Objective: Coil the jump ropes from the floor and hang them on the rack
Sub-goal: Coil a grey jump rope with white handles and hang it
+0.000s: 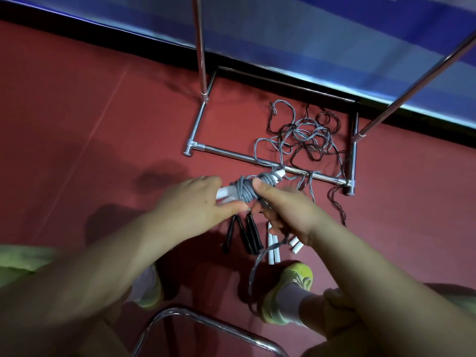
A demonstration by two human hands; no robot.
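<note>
My left hand [198, 202] grips the white handles of a grey jump rope [246, 190], whose cord is wound in several turns around them. My right hand [286, 210] pinches the coil with the thumb and holds the loose grey tail that hangs down past my right shoe. A tangle of grey and dark brown ropes [304, 135] lies on the red floor inside the base of the chrome rack [231, 153]. Black handles [244, 235] and white handles [273, 249] lie on the floor under my hands.
The rack's two uprights [201, 47] rise at centre and right, its base bars on the floor. A blue wall panel with a black skirting [283, 81] runs behind. A chrome chair frame [206, 323] curves at the bottom, between my yellow-green shoes [296, 279].
</note>
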